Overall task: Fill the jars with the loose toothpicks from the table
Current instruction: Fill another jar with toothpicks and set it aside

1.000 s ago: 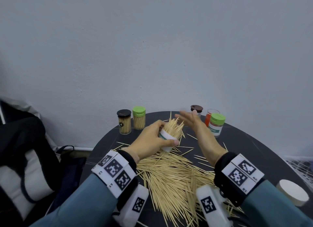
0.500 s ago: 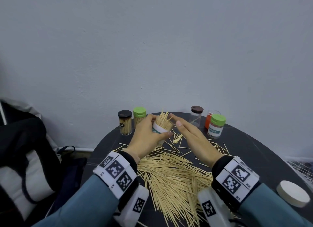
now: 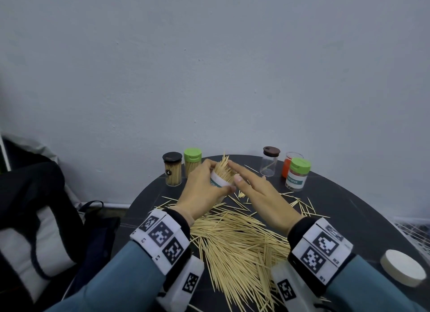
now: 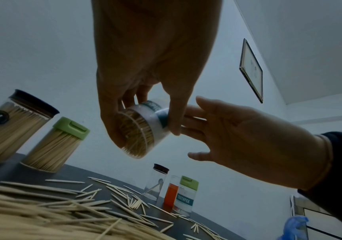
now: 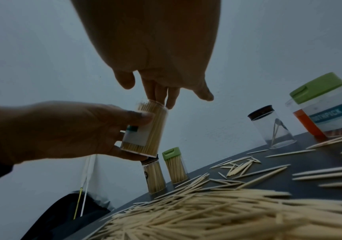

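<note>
Far left, standing on the round dark table (image 3: 349,209): a brown-capped jar (image 3: 172,169) and, just beside it, a green-capped jar (image 3: 192,161), both packed with picks and closed. Next right, lifted off the table: the open jar (image 3: 220,180), white label with a teal band, tilted, crammed, picks bristling out of its mouth. My left hand (image 3: 202,190) grips it, fingers and thumb curled round the body. My right hand (image 3: 260,195) lies over the mouth with fingers (image 5: 157,95) straight and relaxed, tips touching the pick ends, holding nothing. Near centre: the loose toothpicks (image 3: 237,242), a large heap spreading toward me, strays scattered to the far right. Far right: a clear jar with brown cap (image 3: 270,161), almost empty, then an orange jar (image 3: 288,165) partly hidden behind a labelled green-capped jar (image 3: 297,174). Near right, by the table's edge: a white lid (image 3: 404,267), lying flat. Risks, as I judge them: the jar looks overfull, so pressing the ends could snap picks or spring a few out; its tilt could spill the bundle; sharp points may prick my fingertips; most of the heap remains unsorted.
</note>
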A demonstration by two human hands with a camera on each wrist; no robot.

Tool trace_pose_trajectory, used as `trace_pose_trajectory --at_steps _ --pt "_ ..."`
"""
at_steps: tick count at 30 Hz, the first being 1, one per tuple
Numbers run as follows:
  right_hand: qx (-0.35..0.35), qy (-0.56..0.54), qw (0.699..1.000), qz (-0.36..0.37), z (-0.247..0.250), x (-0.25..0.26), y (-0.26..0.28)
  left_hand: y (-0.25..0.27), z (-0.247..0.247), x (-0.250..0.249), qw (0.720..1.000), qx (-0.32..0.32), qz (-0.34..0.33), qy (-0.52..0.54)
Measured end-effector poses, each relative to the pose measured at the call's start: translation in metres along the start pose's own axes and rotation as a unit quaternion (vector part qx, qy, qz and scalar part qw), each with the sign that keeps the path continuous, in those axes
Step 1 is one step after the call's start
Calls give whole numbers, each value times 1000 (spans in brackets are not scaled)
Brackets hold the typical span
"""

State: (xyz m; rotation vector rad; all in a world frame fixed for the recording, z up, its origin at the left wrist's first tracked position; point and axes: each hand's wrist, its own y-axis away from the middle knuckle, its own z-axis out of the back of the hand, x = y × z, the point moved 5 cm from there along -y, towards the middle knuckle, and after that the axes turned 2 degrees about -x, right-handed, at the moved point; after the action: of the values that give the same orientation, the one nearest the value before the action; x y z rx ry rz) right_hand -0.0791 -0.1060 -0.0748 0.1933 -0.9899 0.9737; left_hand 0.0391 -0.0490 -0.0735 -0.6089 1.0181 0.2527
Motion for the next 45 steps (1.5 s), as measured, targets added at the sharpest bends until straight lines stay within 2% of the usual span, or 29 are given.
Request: trace_pose_trajectory --at_steps 3,6,15,22,31,34,40,45 --pt "-48 -17 998 23 8 0 -2 0 1 -1 1000 2 -1 -13" --pt "-71 -43 996 16 15 2 -2 -1 0 -1 1000 1 0 -16" --pt "4 -7 1000 5 1 -2 -1 1 -4 -1 1000 28 4 1" --pt "-36 -15 999 17 7 -6 -5 0 -3 -1 1000 24 3 -3" --pt "-33 6 999 10 8 -8 -5 0 -2 -1 1000 24 7 -2" --pt "-31 -5 999 17 10 -5 -6 1 -6 0 999 51 5 -12" --pt "-40 -3 998 40 13 -1 -3 5 -19 -4 989 146 -7 -26" --pt "-78 46 995 36 18 -3 -3 4 -19 0 989 144 0 -25"
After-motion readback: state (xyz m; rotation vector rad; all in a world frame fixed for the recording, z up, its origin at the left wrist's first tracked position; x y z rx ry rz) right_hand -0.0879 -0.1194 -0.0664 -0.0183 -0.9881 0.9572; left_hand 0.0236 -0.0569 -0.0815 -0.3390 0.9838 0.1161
